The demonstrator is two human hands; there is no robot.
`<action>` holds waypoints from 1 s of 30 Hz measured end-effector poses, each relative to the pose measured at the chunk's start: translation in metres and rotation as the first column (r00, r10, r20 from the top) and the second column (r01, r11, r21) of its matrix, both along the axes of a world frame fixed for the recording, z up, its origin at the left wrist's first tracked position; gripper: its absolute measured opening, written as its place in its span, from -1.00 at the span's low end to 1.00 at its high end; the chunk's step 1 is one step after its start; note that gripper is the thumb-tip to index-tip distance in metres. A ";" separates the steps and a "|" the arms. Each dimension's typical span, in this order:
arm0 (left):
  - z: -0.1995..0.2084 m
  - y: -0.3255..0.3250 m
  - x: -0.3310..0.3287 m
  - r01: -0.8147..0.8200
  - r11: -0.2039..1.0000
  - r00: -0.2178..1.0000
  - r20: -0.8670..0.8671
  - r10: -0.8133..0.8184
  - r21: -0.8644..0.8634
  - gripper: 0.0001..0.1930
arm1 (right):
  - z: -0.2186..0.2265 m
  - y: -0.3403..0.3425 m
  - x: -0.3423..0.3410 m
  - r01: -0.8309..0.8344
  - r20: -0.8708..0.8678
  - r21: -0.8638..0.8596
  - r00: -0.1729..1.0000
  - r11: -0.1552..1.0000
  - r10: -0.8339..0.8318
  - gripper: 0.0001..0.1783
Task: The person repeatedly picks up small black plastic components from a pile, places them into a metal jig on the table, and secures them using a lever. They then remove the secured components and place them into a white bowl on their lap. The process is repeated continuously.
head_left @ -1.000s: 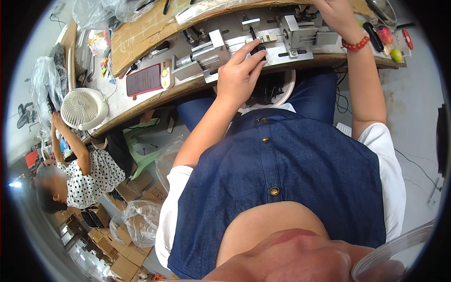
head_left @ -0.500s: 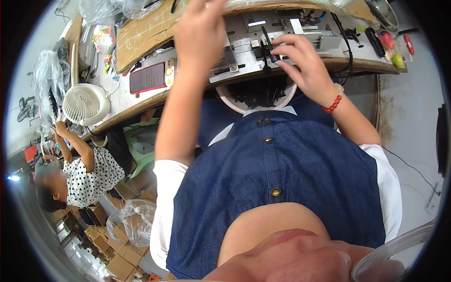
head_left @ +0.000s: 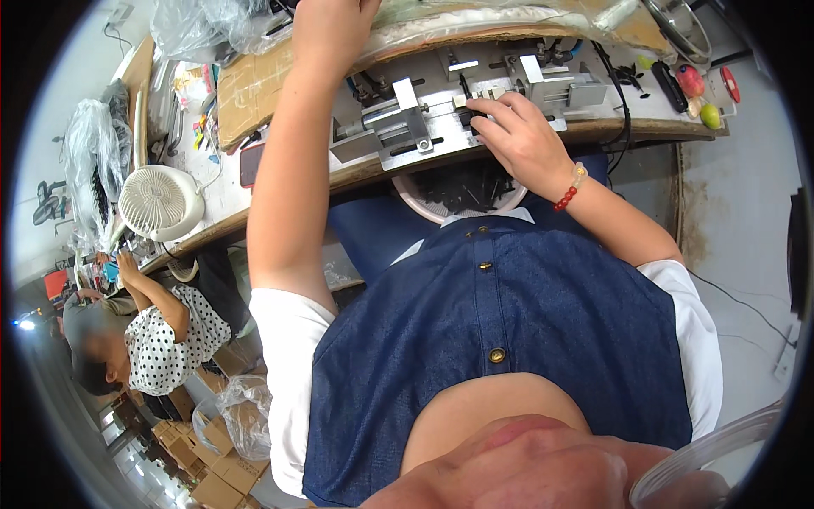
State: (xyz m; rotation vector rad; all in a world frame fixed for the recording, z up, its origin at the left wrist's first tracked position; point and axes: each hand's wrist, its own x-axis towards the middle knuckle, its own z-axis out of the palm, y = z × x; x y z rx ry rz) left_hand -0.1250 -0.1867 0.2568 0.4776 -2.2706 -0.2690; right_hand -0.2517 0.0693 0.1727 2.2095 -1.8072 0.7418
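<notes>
Now, right hand (head_left: 519, 140) fingers pinching small black part (head_left: 475, 114) on metal jig (head_left: 407, 127), left hand (head_left: 331, 30) raised, grip unclear, cardboard sheet (head_left: 246, 93) behind.

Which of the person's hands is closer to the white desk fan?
Left. The left hand is raised over the bench's far edge, on the same side as the white desk fan, though well apart from it. The right hand rests on the metal jig, farther away.

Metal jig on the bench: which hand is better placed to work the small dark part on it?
Right. The right hand already rests on the metal jig, fingertips at the small dark part. The left hand is stretched far up to the bench's back edge, away from it.
</notes>
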 end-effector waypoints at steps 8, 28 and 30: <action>-0.018 0.064 0.033 0.271 0.625 0.930 -0.366 0.025 0.732 -0.81 | 0.058 -0.068 -0.060 -0.069 0.025 -0.267 0.997 0.961 0.078 -0.68; -0.107 0.154 0.043 0.106 0.917 0.994 -0.051 -0.094 0.384 -0.79 | 0.082 -0.182 -0.093 0.033 -0.208 -0.202 0.975 0.979 -0.076 -0.93; -0.112 0.155 0.038 0.094 0.921 0.996 -0.030 -0.089 0.378 -0.79 | 0.091 -0.170 -0.085 0.058 -0.286 -0.382 0.941 0.922 -0.178 -0.94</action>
